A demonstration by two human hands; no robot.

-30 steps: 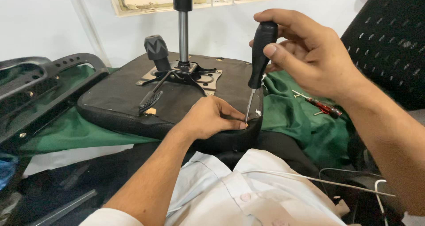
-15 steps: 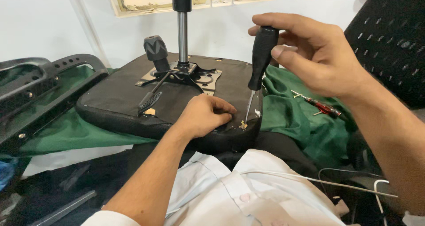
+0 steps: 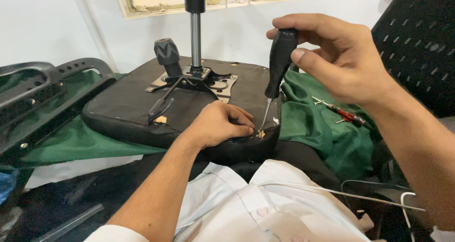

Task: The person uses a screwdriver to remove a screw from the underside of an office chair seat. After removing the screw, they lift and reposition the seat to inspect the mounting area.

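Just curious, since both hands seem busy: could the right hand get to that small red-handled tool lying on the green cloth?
Probably yes. The red-handled tool lies uncovered on the green cloth, just below the right hand, with nothing between them. But that hand is gripping the black screwdriver, so it would likely have to let go first.

Screwdriver [image 3: 278, 66] tip has shifted onto the seat-edge hole [image 3: 260, 135].

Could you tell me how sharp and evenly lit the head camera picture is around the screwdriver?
Head view: soft, even daylight, no hard shadows or glare; the screwdriver in the right hand and the left hand on the seat underside look sharp; the window strip on top is overexposed.
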